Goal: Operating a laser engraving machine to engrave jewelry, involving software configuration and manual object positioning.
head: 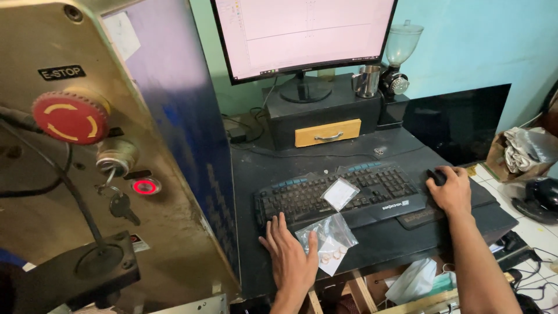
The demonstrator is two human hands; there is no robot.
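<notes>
Hands rest on a black desk (pixel 395 238) in front of a wide curved monitor (pixel 302 35). Left hand (pixel 290 256) lies flat with fingers spread, its fingertips touching the near left edge of a black computer keyboard with blue trim (pixel 340 195); it pinches nothing. Just beside its thumb, touching it, lies a clear plastic zip bag (pixel 328 238) holding a few small rings, half on the keyboard's wrist rest. A second, smaller clear bag with a white square inside (pixel 340 193) lies on the keys. Right hand (pixel 449 191) is cupped over a black computer mouse (pixel 437 175) at the keyboard's right end, fingers curved down around it. Behind the keyboard a black box with a yellow wooden drawer (pixel 327 132) carries the monitor stand. At far left stands a steel machine panel with a red round stop button (pixel 70 117).
</notes>
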